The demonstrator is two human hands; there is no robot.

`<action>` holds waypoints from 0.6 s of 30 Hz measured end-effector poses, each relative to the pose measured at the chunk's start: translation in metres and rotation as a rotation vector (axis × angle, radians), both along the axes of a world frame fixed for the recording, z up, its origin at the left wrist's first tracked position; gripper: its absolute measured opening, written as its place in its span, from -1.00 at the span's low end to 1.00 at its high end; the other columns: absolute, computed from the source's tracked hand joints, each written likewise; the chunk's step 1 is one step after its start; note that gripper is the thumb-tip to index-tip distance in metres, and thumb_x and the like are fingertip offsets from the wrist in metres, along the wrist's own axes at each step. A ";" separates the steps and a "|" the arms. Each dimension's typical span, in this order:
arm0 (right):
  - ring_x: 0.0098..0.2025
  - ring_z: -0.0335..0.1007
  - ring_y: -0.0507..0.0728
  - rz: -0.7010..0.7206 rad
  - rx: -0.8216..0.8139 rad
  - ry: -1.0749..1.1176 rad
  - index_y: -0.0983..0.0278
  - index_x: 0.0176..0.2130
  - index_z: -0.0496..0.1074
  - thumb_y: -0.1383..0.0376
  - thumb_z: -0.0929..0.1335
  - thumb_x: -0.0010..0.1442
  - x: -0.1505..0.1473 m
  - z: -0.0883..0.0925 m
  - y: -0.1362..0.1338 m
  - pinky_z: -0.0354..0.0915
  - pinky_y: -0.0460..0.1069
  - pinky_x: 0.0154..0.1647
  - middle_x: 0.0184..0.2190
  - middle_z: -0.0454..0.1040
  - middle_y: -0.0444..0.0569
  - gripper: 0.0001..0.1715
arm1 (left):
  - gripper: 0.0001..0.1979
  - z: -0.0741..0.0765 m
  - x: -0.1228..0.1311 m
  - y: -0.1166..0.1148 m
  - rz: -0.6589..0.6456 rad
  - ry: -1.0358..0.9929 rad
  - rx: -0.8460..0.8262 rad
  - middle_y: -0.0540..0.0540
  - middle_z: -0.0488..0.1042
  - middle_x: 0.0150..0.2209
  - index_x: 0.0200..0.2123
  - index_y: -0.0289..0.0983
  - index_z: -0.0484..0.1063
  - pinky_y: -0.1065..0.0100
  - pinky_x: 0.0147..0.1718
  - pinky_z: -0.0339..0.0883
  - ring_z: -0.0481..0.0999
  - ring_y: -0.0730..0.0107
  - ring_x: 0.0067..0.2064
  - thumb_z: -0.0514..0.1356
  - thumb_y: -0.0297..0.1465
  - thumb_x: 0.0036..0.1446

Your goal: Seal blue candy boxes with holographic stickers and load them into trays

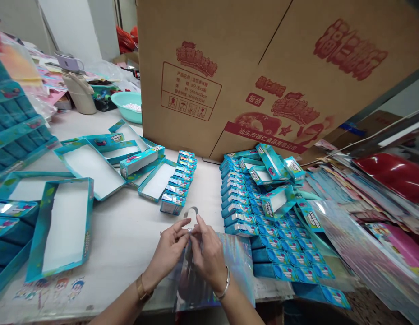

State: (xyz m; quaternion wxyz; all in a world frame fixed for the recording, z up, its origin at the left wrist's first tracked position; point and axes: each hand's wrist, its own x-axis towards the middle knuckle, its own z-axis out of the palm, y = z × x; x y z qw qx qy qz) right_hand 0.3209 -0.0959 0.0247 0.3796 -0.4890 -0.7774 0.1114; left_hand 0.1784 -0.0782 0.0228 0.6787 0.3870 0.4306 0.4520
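My left hand (169,249) and my right hand (209,250) meet at the table's front, fingertips pinched together. Between them is a thin greyish see-through strip (192,210), curling up in a loop above the fingers. Its ends are hidden by my fingertips. Below my right hand lies a shiny iridescent sheet (238,253) at the table's edge. Just beyond the hands stands a short row of small blue candy boxes (173,205). To the right, many more blue boxes (241,219) are packed in rows, with open trays (278,201) on top.
A large brown carton (243,54) stands upright across the back. Blue open trays (65,225) lie scattered at left, near stacked filled trays (13,122). Further back are a turquoise basin (128,106) and a beige flask (79,92). Flat printed sheets (365,194) pile up at right.
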 end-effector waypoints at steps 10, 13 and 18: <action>-0.06 0.45 0.21 0.033 0.138 -0.139 0.18 0.41 -0.11 0.48 0.22 0.33 0.002 -0.007 0.001 0.43 0.14 -0.10 -0.03 0.50 0.11 -0.22 | -0.37 -0.002 0.003 -0.003 0.010 -0.017 0.036 0.04 0.48 -0.46 0.19 -0.44 0.23 0.42 -0.31 0.26 0.43 0.43 -0.36 0.25 -0.32 0.08; -0.03 0.43 0.20 0.052 0.157 -0.138 0.20 0.41 -0.10 0.50 0.22 0.32 0.003 -0.009 -0.001 0.42 0.14 -0.07 0.00 0.49 0.12 -0.22 | -0.35 -0.004 0.004 -0.001 0.011 -0.029 0.018 0.04 0.47 -0.47 0.19 -0.44 0.22 0.43 -0.34 0.25 0.43 0.43 -0.37 0.26 -0.32 0.07; -0.16 0.40 0.18 -0.009 -0.019 -0.007 0.17 0.39 -0.08 0.46 0.22 0.33 0.000 -0.002 0.003 0.42 0.13 -0.14 -0.18 0.47 0.02 -0.25 | -0.34 -0.004 0.003 -0.002 -0.024 0.005 0.039 -0.04 0.55 -0.39 0.23 -0.42 0.21 0.41 -0.30 0.29 0.49 0.38 -0.31 0.24 -0.32 0.09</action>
